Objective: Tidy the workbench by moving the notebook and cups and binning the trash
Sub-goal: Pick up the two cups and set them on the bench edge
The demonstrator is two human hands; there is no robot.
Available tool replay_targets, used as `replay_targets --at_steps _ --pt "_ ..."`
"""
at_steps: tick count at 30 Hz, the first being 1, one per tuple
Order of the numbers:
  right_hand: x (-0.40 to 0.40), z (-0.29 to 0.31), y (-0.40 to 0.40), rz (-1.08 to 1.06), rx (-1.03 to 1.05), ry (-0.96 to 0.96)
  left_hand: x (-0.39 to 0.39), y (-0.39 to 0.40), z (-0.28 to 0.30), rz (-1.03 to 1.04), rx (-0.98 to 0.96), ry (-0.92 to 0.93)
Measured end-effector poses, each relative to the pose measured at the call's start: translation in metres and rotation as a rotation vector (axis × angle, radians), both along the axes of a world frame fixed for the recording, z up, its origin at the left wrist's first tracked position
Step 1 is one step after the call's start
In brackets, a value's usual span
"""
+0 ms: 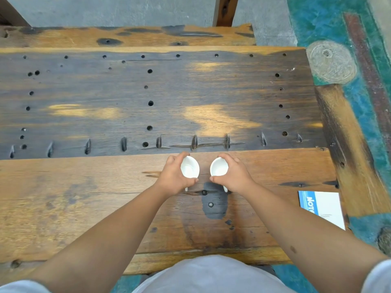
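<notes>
Two small white cups stand side by side on the near plank of the wooden workbench [84, 197]. My left hand [172, 176] wraps the left cup [190, 167] from its left side. My right hand [234, 176] wraps the right cup [219, 167] from its right side. Both cups look empty and their handles poke out below my palms. A blue and white notebook [322, 208] lies flat at the bench's right edge, apart from both hands. No trash is in view.
The benchtop's far part is dark wood with many drilled holes and slots. A rougher plank [127, 37] runs along the back. Teal painted floor [338, 22] lies to the right, grey concrete beyond the bench.
</notes>
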State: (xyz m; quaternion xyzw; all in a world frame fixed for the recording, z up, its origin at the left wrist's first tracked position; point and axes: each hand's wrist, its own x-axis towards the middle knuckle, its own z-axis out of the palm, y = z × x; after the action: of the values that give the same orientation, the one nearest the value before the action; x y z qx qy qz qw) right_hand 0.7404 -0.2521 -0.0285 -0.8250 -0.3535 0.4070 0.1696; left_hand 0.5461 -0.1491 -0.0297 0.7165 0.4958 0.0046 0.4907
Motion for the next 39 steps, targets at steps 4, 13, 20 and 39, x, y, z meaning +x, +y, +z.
replay_targets --at_steps 4,13,20,39 --pt "-0.009 0.015 -0.016 0.003 0.019 -0.007 -0.014 -0.017 0.018 0.02 0.014 -0.007" --pt "-0.03 0.046 -0.046 0.118 0.078 -0.014 -0.045 -0.069 0.048 0.153 0.097 0.017" --pt "-0.055 0.06 -0.045 0.308 0.105 -0.012 -0.074 -0.109 0.068 0.352 0.114 0.041" --pt "-0.296 0.072 -0.065 1.104 0.161 0.077 -0.286 -0.294 0.078 1.181 0.127 0.12"
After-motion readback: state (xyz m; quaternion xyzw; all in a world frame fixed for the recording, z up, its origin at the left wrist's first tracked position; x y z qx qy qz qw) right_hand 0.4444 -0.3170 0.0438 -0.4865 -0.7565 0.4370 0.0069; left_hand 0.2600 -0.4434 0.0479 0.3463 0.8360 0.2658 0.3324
